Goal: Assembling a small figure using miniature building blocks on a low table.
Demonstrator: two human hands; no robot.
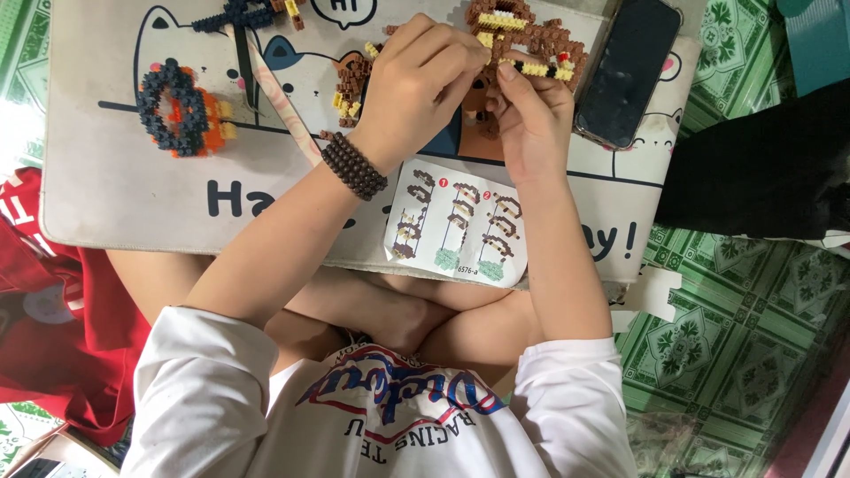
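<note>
Together, both hands' fingers (506, 75) pinching brown brick model (522, 40), white instruction sheet (458, 223) below, black phone (627, 71) beside.

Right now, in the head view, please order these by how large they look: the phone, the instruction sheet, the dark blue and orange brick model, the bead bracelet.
1. Instruction sheet
2. Phone, only slightly smaller, so this order is unsure
3. Dark blue and orange brick model
4. Bead bracelet, partly hidden around the wrist

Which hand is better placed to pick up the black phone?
Right. The right hand lies just beside the black phone, while the left hand is farther off, across the brown block model both hands grip.
</note>
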